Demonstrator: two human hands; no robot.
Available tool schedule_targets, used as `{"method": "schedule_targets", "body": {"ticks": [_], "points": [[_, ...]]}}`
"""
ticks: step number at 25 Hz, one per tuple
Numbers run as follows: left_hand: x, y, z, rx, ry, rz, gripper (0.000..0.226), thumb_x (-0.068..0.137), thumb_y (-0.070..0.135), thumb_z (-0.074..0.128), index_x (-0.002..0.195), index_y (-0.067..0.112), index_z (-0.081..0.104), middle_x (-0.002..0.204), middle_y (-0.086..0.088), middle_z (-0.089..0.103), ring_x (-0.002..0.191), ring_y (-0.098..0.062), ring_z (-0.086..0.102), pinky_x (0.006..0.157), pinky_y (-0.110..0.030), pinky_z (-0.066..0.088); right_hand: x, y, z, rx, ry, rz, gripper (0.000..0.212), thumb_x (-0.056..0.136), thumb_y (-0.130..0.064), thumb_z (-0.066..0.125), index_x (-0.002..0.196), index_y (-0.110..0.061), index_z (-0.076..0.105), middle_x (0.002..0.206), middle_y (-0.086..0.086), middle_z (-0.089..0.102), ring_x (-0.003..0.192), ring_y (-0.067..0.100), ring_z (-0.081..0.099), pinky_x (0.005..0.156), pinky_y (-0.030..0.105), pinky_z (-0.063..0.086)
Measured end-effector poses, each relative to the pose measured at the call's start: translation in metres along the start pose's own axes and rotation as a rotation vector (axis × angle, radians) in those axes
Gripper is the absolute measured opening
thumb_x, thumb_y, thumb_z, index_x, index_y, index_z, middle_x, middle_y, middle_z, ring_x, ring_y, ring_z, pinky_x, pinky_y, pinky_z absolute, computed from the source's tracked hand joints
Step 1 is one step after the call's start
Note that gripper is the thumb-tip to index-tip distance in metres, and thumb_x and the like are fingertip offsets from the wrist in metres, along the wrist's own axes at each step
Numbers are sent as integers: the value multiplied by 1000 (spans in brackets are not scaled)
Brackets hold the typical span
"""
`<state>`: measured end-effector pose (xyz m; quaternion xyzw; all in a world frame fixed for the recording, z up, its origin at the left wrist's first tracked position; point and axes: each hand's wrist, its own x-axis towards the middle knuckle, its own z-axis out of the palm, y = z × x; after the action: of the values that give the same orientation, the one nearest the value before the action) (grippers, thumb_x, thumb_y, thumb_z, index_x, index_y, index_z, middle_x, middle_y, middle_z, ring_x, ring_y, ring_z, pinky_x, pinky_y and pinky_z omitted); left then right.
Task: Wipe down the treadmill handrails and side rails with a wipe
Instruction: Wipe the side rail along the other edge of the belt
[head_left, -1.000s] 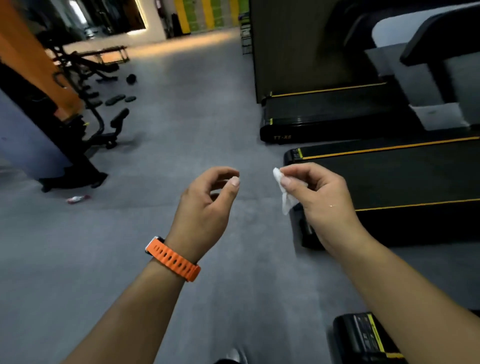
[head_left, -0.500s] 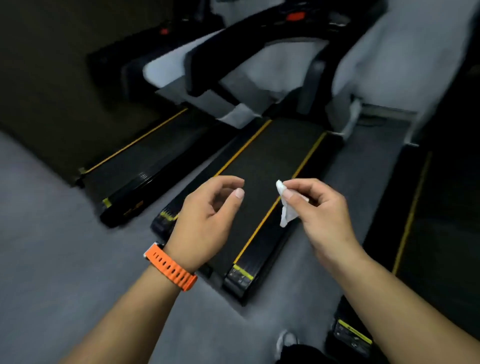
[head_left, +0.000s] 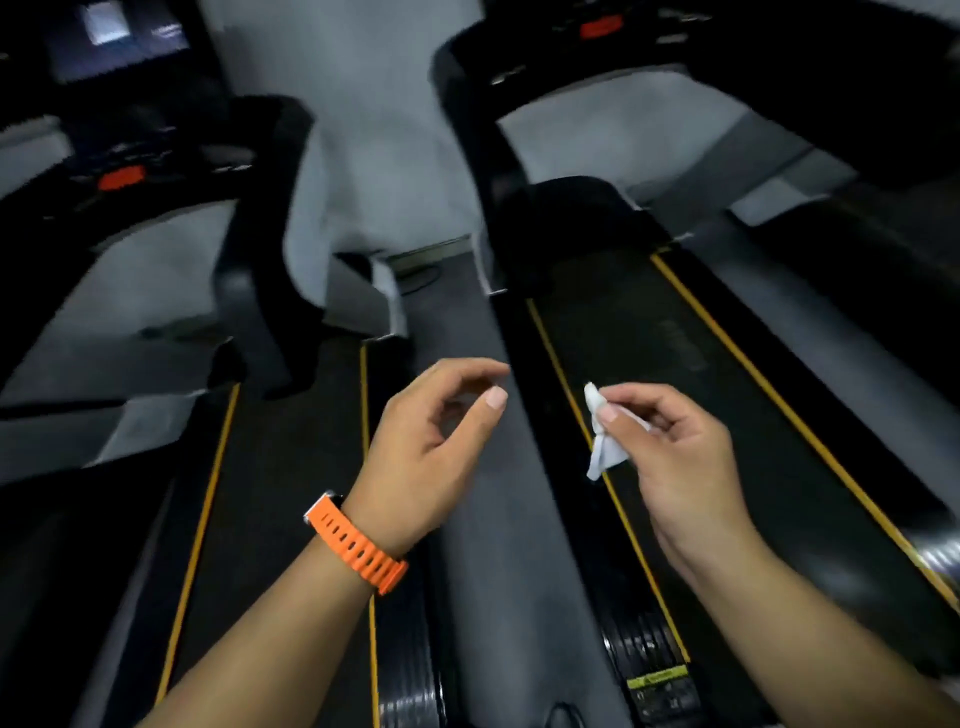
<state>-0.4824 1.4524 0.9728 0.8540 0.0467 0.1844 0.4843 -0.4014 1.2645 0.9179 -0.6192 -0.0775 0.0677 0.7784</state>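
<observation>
View has swung onto 2 treadmills (head_left: 675, 338); right hand (head_left: 680, 457) fingers pinch the wipe (head_left: 605, 452), left hand (head_left: 431, 447) curls loosely, empty; wiping can start.

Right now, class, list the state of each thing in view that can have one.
wipe: crumpled, pinched, touching no treadmill
right hand: pinches the wipe
left hand: empty, fingers loosely curled
left treadmill's screen: lit
orange watch strap: fastened round left wrist

The head camera faces forward and down along the left treadmill (head_left: 283, 493) and right treadmill (head_left: 670, 358).
</observation>
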Motion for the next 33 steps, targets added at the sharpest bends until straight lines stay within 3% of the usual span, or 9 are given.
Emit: {"method": "schedule_targets", "body": {"ticks": [7,12,14,18,22,26,30,33], "points": [[125,-4,120,-138,-460,231,25,100,23,58,121,18,70,115,3,70,115,-15,66,93,-17,49,28,0,-87,-48,531,-53,12,90,-7,71,92,-18,76,88,0,75,84,12,68,77,22,51],[183,-20,209,-258,-805,435,26,100,21,59,123,17,70,118,3,69,117,-20,65,95,-23,51,24,14,-116,-94,923,-73,6,89,-12,73,93,-16,75,90,-1,73,86,15,66,78,34,54],[203,-30,234,-281,-898,502,27,100,22,58,123,17,69,119,4,68,117,-19,65,95,-22,51,28,25,-116,-104,1050,-105,9,87,-12,72,96,-11,74,91,0,74,87,18,67,80,42,55],[231,-52,265,-302,-1073,621,30,101,34,52,125,22,65,121,4,66,116,-11,64,93,-19,52,39,59,-106,-113,1262,-150,8,87,-18,74,93,-22,74,92,-1,75,90,18,69,78,30,56],[230,-93,282,-323,-1114,709,32,102,32,51,125,15,66,120,3,66,115,-11,64,93,-24,54,38,109,-97,-110,1364,-150,8,89,-14,74,95,-19,73,93,5,73,87,18,68,77,29,55],[195,-194,318,-286,-1122,761,33,101,25,54,124,7,68,124,-1,66,117,-13,63,92,-32,56,30,212,-101,-132,1377,-51,8,88,-17,76,95,-18,74,94,7,73,89,19,69,80,30,57],[133,-341,375,-203,-1154,832,30,100,21,57,122,5,69,127,-4,67,117,-19,63,94,-43,54,9,360,-115,-215,1366,92,12,88,-16,75,99,-10,74,90,-3,73,86,6,69,80,24,57],[67,-479,432,-158,-1213,822,30,99,19,59,124,6,69,130,-5,66,123,-19,62,103,-39,50,-15,514,-135,-285,1380,204,10,88,-22,77,97,-18,75,89,-8,74,89,6,70,80,23,56]]}}
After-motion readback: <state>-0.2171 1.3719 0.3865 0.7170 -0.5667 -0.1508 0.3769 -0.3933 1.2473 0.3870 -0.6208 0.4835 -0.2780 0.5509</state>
